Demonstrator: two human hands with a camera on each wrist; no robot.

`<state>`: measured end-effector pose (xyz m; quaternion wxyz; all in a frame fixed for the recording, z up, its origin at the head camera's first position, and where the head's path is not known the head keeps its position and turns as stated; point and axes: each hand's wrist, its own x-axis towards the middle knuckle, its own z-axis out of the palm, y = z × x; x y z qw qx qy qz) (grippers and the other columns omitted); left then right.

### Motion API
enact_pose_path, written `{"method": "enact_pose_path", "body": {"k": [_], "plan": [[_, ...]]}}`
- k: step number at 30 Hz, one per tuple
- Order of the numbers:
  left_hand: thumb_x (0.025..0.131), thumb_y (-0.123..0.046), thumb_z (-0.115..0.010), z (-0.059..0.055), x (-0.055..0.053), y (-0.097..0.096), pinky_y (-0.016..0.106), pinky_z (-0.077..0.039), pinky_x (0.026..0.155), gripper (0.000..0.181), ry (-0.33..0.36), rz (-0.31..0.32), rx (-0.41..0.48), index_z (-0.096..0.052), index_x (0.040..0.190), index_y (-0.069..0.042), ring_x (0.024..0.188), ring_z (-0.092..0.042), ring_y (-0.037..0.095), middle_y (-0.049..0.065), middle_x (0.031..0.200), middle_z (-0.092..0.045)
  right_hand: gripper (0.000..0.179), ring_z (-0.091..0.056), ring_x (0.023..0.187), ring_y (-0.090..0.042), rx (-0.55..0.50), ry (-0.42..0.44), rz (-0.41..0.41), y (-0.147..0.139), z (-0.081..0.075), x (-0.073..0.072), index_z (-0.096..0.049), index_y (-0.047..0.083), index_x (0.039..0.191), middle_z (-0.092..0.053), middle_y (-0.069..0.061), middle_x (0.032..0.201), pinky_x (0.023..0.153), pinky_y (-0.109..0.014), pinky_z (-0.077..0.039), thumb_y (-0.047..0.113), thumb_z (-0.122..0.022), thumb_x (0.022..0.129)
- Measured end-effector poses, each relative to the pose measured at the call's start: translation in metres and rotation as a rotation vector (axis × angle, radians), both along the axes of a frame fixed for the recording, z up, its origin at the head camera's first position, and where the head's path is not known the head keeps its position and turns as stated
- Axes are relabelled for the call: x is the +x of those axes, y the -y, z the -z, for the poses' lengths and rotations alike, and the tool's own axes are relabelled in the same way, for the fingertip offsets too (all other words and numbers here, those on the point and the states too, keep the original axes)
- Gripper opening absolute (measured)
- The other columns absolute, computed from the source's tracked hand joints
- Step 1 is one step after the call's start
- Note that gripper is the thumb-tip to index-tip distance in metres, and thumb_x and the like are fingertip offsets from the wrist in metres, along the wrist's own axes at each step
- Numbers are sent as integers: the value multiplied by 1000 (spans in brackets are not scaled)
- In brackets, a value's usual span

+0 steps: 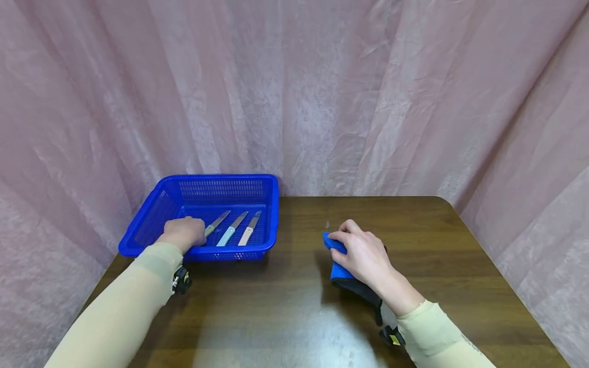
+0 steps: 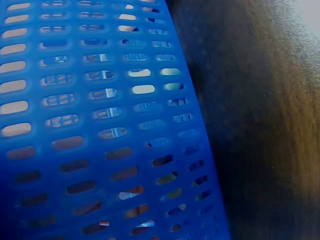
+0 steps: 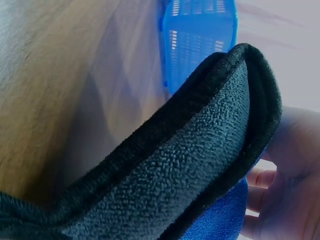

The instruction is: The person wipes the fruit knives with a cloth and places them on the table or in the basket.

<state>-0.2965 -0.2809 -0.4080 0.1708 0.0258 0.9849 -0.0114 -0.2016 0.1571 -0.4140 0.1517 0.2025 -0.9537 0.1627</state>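
Note:
My left hand [image 1: 183, 232] reaches over the front wall of a blue plastic basket [image 1: 221, 177] and grips the handle end of a small knife with a greenish handle [image 1: 209, 229]; my fingertips are hidden. To its right in the basket lie a knife with a pale blue handle [image 1: 226, 236] and one with a pale pink handle [image 1: 246, 236], blades pointing away. My right hand [image 1: 365, 255] holds a folded cloth, blue with black edging [image 1: 342, 271], between thumb and fingers over the table. The right wrist view shows the cloth's grey side [image 3: 165, 170] close up.
The basket stands at the back left of a brown wooden table [image 1: 276, 306]. Behind and beside it hang pink curtains [image 1: 294, 102]. The basket's perforated wall [image 2: 100, 100] fills most of the left wrist view.

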Motion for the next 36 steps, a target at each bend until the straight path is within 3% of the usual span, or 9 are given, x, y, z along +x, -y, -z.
{"method": "enact_pose_path", "body": {"k": [7,13,16,19,22,28,36], "plan": [[99,-19,-68,-3,2,-2,67,-53,92,16,-5,-14,7,-72,96,-3,93,-64,39,19,97,-69,29,-68,81,-30,3,7,14,-4,3,0,-84,16,122,-66,-6,117,73,-48,-57,18,-80,94],[106,-29,-63,-11,7,-3,66,-55,87,31,-26,-19,41,-68,85,-7,88,-66,37,17,92,-69,30,-68,81,-31,28,19,23,-8,6,-3,-84,15,123,-66,-7,117,73,-48,-57,18,-82,94],[109,-34,-61,-12,8,-3,69,-56,86,37,-89,-10,52,-71,96,-1,98,-70,45,26,104,-73,30,-69,81,-32,41,35,30,-10,7,-5,-84,15,124,-66,-8,118,74,-48,-57,19,-82,94],[111,-38,-60,-11,8,-4,74,-54,89,47,-179,13,56,-70,122,6,113,-69,55,35,124,-71,30,-69,83,-32,49,55,40,-13,8,-6,-84,15,124,-66,-7,119,75,-48,-57,20,-81,95],[113,-41,-57,-11,10,-7,76,-51,95,55,-265,35,62,-64,138,7,122,-64,60,37,133,-67,30,-70,84,-32,52,61,50,-17,11,-8,-84,14,124,-66,-7,118,75,-49,-58,20,-81,95],[115,-48,-53,-17,23,-22,76,-47,102,61,-368,72,96,-61,144,5,126,-61,60,34,137,-67,31,-71,86,-32,74,81,71,-25,15,-12,-83,14,124,-67,-9,119,77,-51,-58,19,-81,94],[114,-44,-59,-24,46,-41,75,-50,97,54,-522,152,144,-64,142,2,121,-65,57,31,132,-70,31,-71,84,-33,99,115,87,-31,24,-15,-82,13,124,-66,-9,119,76,-53,-58,18,-80,93]]}}
